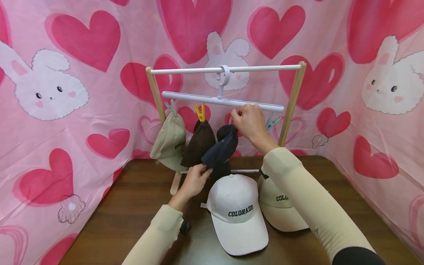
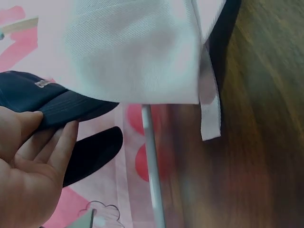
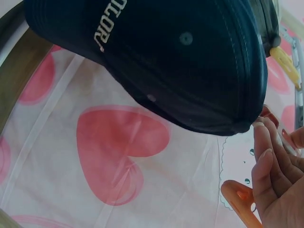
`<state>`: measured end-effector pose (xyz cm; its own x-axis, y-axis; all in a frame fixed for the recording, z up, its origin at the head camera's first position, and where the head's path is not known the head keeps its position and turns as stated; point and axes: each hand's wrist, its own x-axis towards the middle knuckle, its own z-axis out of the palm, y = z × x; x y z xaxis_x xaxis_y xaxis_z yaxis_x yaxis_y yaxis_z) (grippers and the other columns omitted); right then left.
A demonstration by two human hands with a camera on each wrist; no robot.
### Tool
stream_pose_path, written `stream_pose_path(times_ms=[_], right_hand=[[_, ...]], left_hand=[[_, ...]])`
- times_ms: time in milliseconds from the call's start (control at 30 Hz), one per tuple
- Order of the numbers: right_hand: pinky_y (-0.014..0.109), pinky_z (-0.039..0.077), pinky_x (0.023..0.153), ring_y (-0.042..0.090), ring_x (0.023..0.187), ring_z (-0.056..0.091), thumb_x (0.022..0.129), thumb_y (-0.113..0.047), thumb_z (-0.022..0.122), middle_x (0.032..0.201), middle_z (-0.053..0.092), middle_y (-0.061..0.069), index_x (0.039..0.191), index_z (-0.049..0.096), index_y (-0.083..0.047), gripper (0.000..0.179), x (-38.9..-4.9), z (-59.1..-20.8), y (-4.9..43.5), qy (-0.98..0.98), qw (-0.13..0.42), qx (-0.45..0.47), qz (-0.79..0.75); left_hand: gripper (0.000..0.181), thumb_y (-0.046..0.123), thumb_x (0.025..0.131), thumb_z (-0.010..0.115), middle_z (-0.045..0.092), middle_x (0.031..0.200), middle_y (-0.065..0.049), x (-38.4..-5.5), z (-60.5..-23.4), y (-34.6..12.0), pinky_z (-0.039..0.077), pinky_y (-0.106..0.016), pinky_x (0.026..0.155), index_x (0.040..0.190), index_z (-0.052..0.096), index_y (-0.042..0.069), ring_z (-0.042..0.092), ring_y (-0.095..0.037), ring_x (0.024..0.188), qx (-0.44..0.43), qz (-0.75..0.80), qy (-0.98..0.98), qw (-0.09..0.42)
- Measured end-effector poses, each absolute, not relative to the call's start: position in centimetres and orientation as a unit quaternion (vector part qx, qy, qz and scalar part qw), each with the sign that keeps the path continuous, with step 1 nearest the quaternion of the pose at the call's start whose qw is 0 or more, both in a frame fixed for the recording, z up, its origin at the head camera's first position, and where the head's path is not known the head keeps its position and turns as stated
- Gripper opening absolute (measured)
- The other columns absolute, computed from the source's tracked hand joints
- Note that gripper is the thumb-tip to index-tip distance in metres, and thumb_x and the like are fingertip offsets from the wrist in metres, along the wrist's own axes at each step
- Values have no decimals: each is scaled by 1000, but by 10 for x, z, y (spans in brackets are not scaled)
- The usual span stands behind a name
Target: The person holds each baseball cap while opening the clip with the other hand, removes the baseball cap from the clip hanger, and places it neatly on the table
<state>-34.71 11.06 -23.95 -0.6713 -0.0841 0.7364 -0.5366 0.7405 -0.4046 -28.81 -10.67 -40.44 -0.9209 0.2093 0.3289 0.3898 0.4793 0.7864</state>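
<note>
A navy cap point(image 1: 221, 147) with pale lettering hangs tilted under the right half of a white clip hanger point(image 1: 195, 97). Its brim is pinched between the thumb and fingers of my left hand point(image 1: 194, 180). At the crown's top edge, my right hand point(image 1: 250, 120) grips a reddish clothespin point(image 3: 270, 115), partly covered by the fingers. Left of the navy cap, a dark brown cap point(image 1: 200, 143) hangs from a yellow clothespin point(image 1: 200, 112), and a beige cap point(image 1: 170, 140) from a grey one. An orange clip point(image 3: 237, 197) shows beside my right hand in the right wrist view.
The hanger hooks over the white rail of a wooden-legged rack point(image 1: 293, 101). A teal clothespin point(image 1: 273, 121) dangles at its right end. On the brown table point(image 1: 109, 221) lie a white COLORADO cap point(image 1: 232, 200) and another beige cap point(image 1: 281, 209), partly behind my right sleeve.
</note>
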Motion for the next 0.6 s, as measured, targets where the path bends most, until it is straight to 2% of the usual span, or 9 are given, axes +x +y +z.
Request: stream_pose_path(times_ms=[367, 467, 600], right_hand=[[35, 36, 41, 23, 52, 48, 100, -27, 57, 50, 51, 6, 54, 64, -8, 50, -346, -241, 109, -859, 375, 159, 311], [35, 35, 41, 24, 51, 47, 99, -27, 59, 50, 49, 6, 53, 62, -8, 50, -345, -241, 109, -861, 376, 152, 308], [34, 34, 41, 24, 52, 47, 98, -29, 58, 50, 48, 6, 53, 62, -7, 50, -345, -241, 109, -865, 374, 147, 301]], left_hand=[[18, 11, 103, 61, 74, 108, -15, -303, -412, -91, 61, -40, 79, 110, 72, -1, 72, -26, 92, -178, -483, -854, 77], [20, 13, 104, 60, 72, 114, -17, -309, -415, -87, 61, -40, 81, 112, 70, -3, 72, -28, 96, -176, -487, -853, 63], [25, 14, 105, 58, 69, 120, -23, -316, -419, -84, 60, -42, 83, 118, 67, -6, 71, -36, 101, -181, -502, -845, 43]])
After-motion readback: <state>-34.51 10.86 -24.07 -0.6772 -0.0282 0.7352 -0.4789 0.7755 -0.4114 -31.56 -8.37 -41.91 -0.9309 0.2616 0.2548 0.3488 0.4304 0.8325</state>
